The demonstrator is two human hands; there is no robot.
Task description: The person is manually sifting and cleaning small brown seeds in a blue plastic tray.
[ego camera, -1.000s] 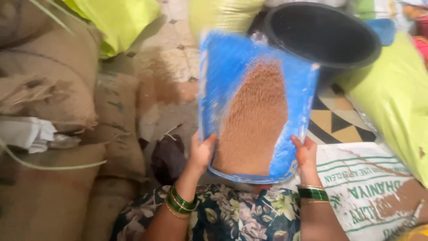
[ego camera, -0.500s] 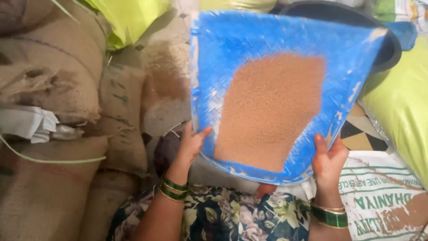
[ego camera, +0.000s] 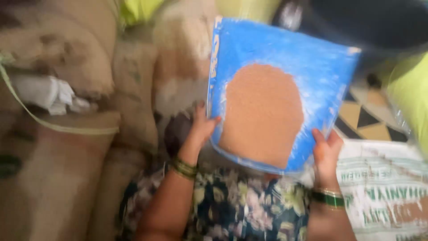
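Head view, blurred, looking down at one blue winnowing tray being held up in front of the body by two hands. Left hand gripping the tray's left edge near its lower corner, fingers curling round the rim, thumb lying on the inner face. Right hand clamping the tray's lower right edge, thumb on the inside, remaining fingers hidden behind. One heap of reddish-brown grain sitting on the tray, spreading from the middle down toward the near edge, leaving the far edge and both upper corners bare blue with pale dusty smears. Tray tilting, near edge lower. Green and gold bangles showing on the left wrist, one green band on the right wrist. Floral garment filling the bottom centre below the tray. Several brown burlap sacks stacked at left, exact count hard to tell through the blur, one pale cord crossing them, one crumpled white cloth tucked between two. One dark round tub lying behind the tray's far right corner. One white printed sack lying at lower right, just beside the right hand. Yellow-green bag at right edge; patterned tile floor showing between it and the tray.
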